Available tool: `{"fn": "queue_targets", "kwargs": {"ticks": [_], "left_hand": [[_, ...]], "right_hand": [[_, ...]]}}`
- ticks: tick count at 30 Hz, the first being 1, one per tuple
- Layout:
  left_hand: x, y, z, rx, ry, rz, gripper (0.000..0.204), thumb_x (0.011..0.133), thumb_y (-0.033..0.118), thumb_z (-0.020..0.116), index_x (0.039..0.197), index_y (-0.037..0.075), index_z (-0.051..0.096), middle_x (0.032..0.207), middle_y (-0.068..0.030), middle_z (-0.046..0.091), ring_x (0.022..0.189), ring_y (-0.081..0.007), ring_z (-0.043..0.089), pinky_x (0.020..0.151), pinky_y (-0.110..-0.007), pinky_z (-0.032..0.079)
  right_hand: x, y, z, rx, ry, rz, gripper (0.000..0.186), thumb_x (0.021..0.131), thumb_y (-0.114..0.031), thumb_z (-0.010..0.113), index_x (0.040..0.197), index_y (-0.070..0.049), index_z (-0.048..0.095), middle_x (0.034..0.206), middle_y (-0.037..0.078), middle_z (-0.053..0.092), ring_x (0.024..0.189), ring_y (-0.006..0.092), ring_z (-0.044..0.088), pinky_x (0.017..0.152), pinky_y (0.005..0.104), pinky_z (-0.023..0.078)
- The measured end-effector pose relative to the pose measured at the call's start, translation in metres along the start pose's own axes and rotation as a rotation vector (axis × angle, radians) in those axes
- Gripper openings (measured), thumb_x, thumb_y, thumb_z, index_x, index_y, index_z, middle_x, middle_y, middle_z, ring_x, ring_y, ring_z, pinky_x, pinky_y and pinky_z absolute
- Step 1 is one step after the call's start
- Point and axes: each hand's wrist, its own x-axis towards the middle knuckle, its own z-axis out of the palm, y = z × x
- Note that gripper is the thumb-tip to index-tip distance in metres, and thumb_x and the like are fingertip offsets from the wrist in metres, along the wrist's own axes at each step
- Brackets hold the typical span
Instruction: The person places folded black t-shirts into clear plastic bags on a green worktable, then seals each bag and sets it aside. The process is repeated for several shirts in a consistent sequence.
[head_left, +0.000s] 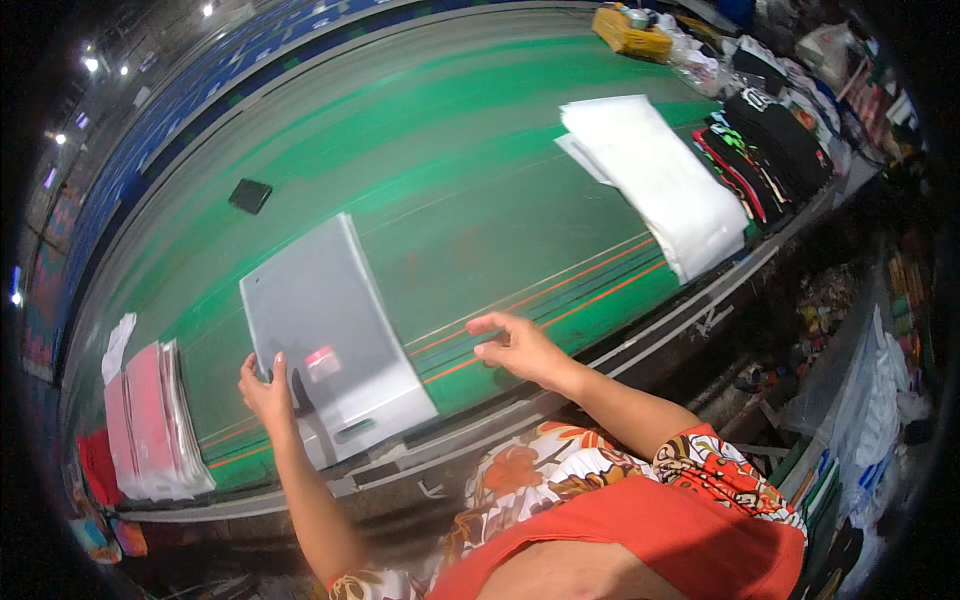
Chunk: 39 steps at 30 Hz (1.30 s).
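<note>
On the green table (pixel 470 240) in front of me lies a flat grey packet in a clear plastic bag (pixel 310 270). A small pink-and-white label shows on it, and its near end looks whitish with a slot-like mark. My left hand (pixel 267 393) is at the packet's left edge, thumb and fingers apart; whether it touches the plastic I cannot tell. To the right of the packet my right hand (pixel 523 350) hovers over the table's striped near part. Its fingers are spread from the thumb, with nothing between them.
Pink bagged packets (pixel 150 425) are stacked at the left. A small black square object (pixel 250 196) lies beyond the grey packet. White plastic bags (pixel 655 175) lie to the right, beside folded dark garments (pixel 770 145). A yellow container (pixel 630 35) stands at the far right.
</note>
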Motion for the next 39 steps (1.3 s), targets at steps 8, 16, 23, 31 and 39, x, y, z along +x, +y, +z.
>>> {"fn": "queue_targets", "kwargs": {"ticks": [8,16,23,31,39], "left_hand": [[-0.074,0.13,0.025,-0.066,-0.017,0.327,0.049,0.083,0.026,0.077,0.125,0.007,0.06,0.124,-0.0136,0.058,0.121,-0.0329,0.05,0.101,-0.042,0.041],[-0.209,0.291,0.111,-0.342,-0.313,0.501,0.029,0.081,0.015,0.074,0.105,0.001,0.066,0.102,-0.0149,0.066,0.097,-0.0317,0.064,0.09,-0.04,0.049],[-0.278,0.426,0.261,-0.59,-0.614,0.126,0.039,0.081,0.021,0.079,0.107,-0.003,0.064,0.097,-0.015,0.07,0.085,-0.0227,0.066,0.075,-0.035,0.053],[-0.292,0.503,0.292,-0.381,-0.432,0.043,0.047,0.068,0.02,0.084,0.1,0.0,0.056,0.093,-0.0187,0.067,0.086,-0.0322,0.066,0.081,-0.04,0.053],[-0.287,0.516,0.286,-0.483,-0.477,0.26,0.02,0.075,0.004,0.066,0.092,-0.004,0.06,0.092,-0.0172,0.068,0.088,-0.0312,0.067,0.083,-0.039,0.053]], "right_hand": [[-0.027,-0.025,-0.139,-0.115,0.153,-0.19,0.029,0.092,-0.008,0.065,0.119,0.0,0.064,0.113,0.01,0.068,0.097,0.015,0.065,0.086,0.0299,0.053],[-0.058,-0.017,-0.32,-1.032,0.426,-0.394,0.034,0.088,-0.017,0.069,0.12,-0.005,0.064,0.119,0.014,0.065,0.119,0.0329,0.057,0.103,0.0452,0.042],[-0.082,0.016,-0.404,-1.114,0.383,-0.563,0.035,0.088,-0.022,0.069,0.118,-0.006,0.064,0.124,0.013,0.061,0.128,0.0326,0.049,0.111,0.0543,0.031],[-0.106,0.04,-0.453,-0.897,0.403,-0.783,0.017,0.083,-0.008,0.069,0.099,-0.003,0.068,0.108,0.01,0.065,0.11,0.0315,0.06,0.104,0.0513,0.039],[-0.116,0.047,-0.445,-0.852,0.42,-0.968,0.023,0.078,-0.001,0.074,0.099,-0.003,0.067,0.109,0.012,0.066,0.107,0.0338,0.063,0.096,0.0485,0.049]]}}
